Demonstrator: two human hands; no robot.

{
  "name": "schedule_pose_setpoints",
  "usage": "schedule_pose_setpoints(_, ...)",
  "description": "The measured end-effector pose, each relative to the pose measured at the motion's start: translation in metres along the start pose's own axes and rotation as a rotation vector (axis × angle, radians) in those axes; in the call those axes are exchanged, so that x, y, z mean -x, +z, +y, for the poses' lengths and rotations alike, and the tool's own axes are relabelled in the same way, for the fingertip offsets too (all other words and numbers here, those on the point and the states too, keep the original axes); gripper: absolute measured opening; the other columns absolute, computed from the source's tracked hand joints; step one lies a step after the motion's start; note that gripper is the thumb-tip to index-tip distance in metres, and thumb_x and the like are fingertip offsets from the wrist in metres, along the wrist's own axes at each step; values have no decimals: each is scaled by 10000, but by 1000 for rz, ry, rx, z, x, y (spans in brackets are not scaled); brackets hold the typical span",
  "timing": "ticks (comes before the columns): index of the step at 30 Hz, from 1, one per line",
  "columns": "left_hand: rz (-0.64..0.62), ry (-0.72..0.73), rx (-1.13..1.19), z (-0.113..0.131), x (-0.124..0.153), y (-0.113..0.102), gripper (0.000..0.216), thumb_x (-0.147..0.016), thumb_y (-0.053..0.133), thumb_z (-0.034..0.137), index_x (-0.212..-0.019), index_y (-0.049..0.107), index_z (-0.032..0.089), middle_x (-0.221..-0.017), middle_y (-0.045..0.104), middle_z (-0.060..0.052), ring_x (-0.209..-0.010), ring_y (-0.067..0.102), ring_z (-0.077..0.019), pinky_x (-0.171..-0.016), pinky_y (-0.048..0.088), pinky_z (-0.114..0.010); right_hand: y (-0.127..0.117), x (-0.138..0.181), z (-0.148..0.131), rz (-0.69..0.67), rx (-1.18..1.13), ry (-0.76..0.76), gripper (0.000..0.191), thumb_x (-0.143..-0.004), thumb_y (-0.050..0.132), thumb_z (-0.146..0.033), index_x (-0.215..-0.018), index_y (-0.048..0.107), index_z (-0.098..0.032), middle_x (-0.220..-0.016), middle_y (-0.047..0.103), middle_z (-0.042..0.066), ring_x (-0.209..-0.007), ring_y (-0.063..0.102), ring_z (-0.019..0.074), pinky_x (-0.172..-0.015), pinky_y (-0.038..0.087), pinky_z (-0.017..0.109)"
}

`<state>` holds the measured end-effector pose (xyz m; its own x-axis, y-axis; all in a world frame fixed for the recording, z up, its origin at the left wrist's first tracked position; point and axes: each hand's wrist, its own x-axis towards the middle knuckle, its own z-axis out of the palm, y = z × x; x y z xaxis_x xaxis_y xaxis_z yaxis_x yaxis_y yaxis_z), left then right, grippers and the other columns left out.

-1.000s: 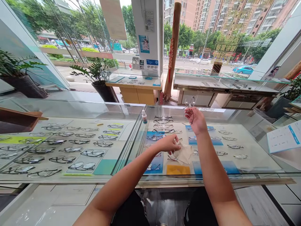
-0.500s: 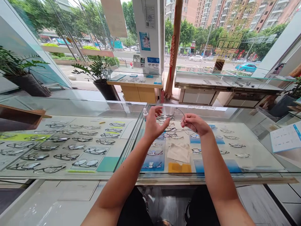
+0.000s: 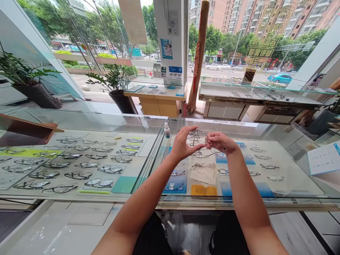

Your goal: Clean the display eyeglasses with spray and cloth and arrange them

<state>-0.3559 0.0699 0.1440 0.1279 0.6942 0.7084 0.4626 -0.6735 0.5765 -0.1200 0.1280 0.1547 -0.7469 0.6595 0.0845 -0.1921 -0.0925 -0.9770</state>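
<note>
My right hand (image 3: 221, 142) pinches a pair of thin-rimmed eyeglasses (image 3: 204, 133) above the glass counter. My left hand (image 3: 183, 142) curves around the left part of the same frame, fingertips at its upper edge and thumb low, close to my right fingertips. A wide gap shows between that thumb and the fingers; their exact contact points are partly hidden. Beneath the hands, inside the case, lie a beige cloth (image 3: 204, 173) and an orange-yellow cloth (image 3: 204, 190). A small white spray bottle (image 3: 166, 131) stands beyond my left wrist.
The glass display counter (image 3: 292, 194) spans the view, with rows of eyeglasses (image 3: 98, 182) inside. A brown wooden board (image 3: 26, 131) juts in at left, and a white-and-blue printed card (image 3: 324, 158) stands at right. Potted plants (image 3: 120, 99) and more display cabinets (image 3: 225, 106) are farther back.
My left hand has moved right and closed in around the eyeglasses, thumb meeting the right fingertips. The spray bottle shows more fully. The whole view has shifted slightly.
</note>
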Motion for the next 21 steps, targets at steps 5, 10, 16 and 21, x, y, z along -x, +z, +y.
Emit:
schedule_pose_setpoints(5, 23, -29, -1, 0, 1, 1, 635, -824, 900, 567, -1315, 693, 221, -1230, 755, -137, -1164, 696, -301, -1045, 527, -440, 4, 1, -3, 47, 22, 3, 363, -850, 888, -495, -774, 716, -185, -755, 729, 51, -740, 678, 182, -714, 551, 311)
schedule_pose_setpoints(10, 130, -32, -32, -10, 1, 1, 625, -846, 893, 571, -1320, 681, 222, -1253, 768, -125, -1110, 727, -274, -980, 570, -422, 4, -2, -4, 242, 136, -127, 434, -925, 786, -630, -902, 784, -197, -948, 780, 73, -900, 723, 203, -862, 575, 333)
schedule_pose_setpoints(16, 346, -96, 2, -29, -2, -1, 654, -842, 893, 590, -1337, 667, 227, -1263, 765, -121, -1173, 746, -291, -957, 630, -449, 6, -10, 4, 420, 148, -357, 482, -994, 608, -708, -1036, 761, -253, -949, 749, 43, -953, 732, 236, -977, 560, 415)
schedule_pose_setpoints(21, 418, -131, 119, -34, -3, -2, 685, -827, 920, 538, -1360, 625, 225, -1296, 733, -129, -1214, 741, -280, -914, 673, -414, 18, -21, 8, 493, 229, -461, 484, -959, 604, -716, -1054, 701, -251, -822, 644, 1, -814, 668, 219, -975, 563, 455)
